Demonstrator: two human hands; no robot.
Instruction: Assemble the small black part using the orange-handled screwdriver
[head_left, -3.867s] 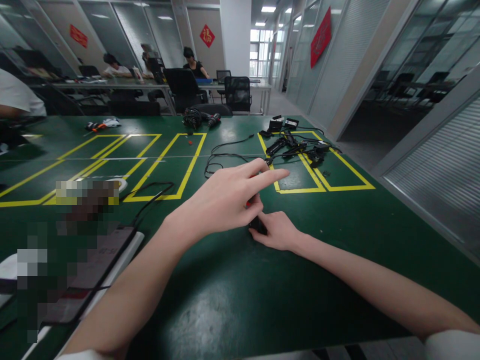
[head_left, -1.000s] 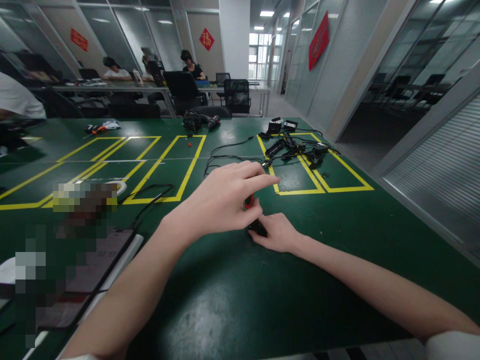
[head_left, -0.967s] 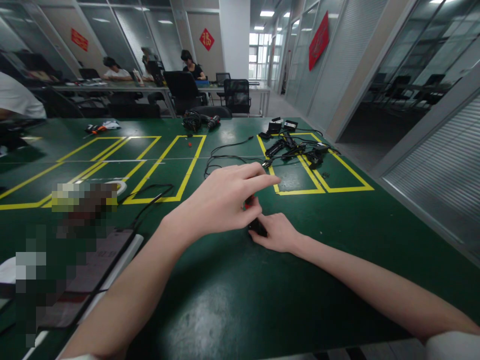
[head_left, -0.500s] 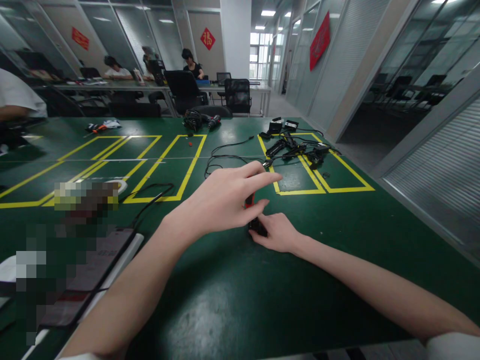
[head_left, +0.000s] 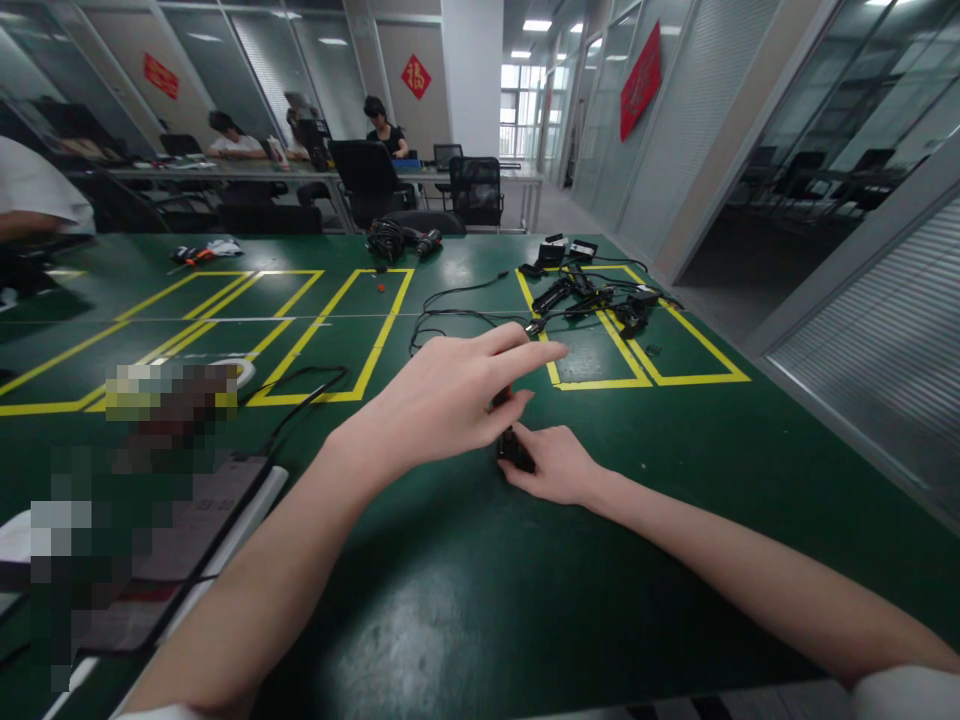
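Two hands in the head view, both occupied. Left hand (head_left: pixel 457 390) has its thumb and bent fingers narrow about a red-and-dark handle (head_left: pixel 501 397), index finger pointing out past it; how firm that hold is I cannot tell, since the far side is hidden. Right hand (head_left: pixel 559 465) pinches a black part (head_left: pixel 516 458) low over the green surface (head_left: pixel 600 600), just below the handle. Both things sit around mid-surface, between its near edge and the taped boxes.

Change against half a second ago: the left thumb has drawn in slightly and covers more of the red. Right hand and black part keep their place. I read this as a small finger turn over a part kept steady, the work staying at one spot. Contact between handle and part: hidden.

Surface: yellow tape (head_left: pixel 702 378) marks several rectangles. Black devices (head_left: pixel 581 285) lie toward the far right corner, a loose cable (head_left: pixel 442 296) to their left. At the far edge I log a power drill (head_left: pixel 429 243) beside a coiled cable (head_left: pixel 385 240); farther left, an orange tool (head_left: pixel 201 257).

Room: a black chair (head_left: pixel 367 180), a long table (head_left: pixel 517 178), a seated person (head_left: pixel 385 138), a glass partition (head_left: pixel 690 110) at right.
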